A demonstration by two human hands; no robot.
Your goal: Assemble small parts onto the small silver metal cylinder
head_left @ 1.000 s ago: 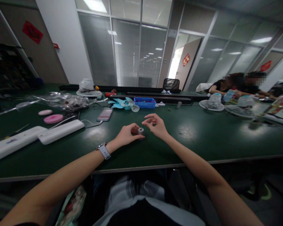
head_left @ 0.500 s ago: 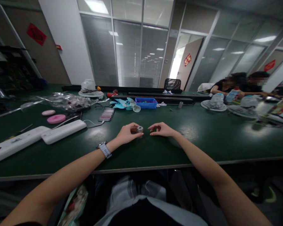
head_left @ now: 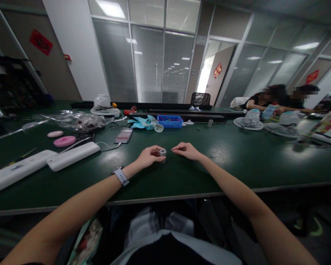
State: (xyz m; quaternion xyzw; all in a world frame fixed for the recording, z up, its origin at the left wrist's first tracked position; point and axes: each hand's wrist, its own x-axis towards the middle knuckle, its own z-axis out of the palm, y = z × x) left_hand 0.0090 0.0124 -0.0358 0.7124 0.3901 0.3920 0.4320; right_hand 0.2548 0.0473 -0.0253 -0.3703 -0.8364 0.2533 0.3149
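My left hand (head_left: 149, 156) is closed around a small metal cylinder (head_left: 162, 151), thumb on the near side and fingers behind. It stands upright at the table surface, and its round top with dark holes faces up. Just to the right, apart from the cylinder, is my right hand (head_left: 187, 151). Its thumb and fingertips are pinched together, pointing left at the cylinder; anything between them is too small to make out. A grey-strapped watch (head_left: 121, 176) is on my left wrist.
On the green table (head_left: 160, 184) lie white power strips (head_left: 74, 156), a phone (head_left: 123, 135) on a cable, pink discs (head_left: 64, 141) and clear plastic wrap (head_left: 82, 120). Behind are blue fan blades (head_left: 142, 122), a blue basket (head_left: 169, 123) and another small cylinder (head_left: 210, 123). Two people sit at far right.
My right hand has moved slightly left towards the cylinder, and its thumb and fingers have come together from a spread position. My left hand still holds the cylinder. The view has shifted slightly.
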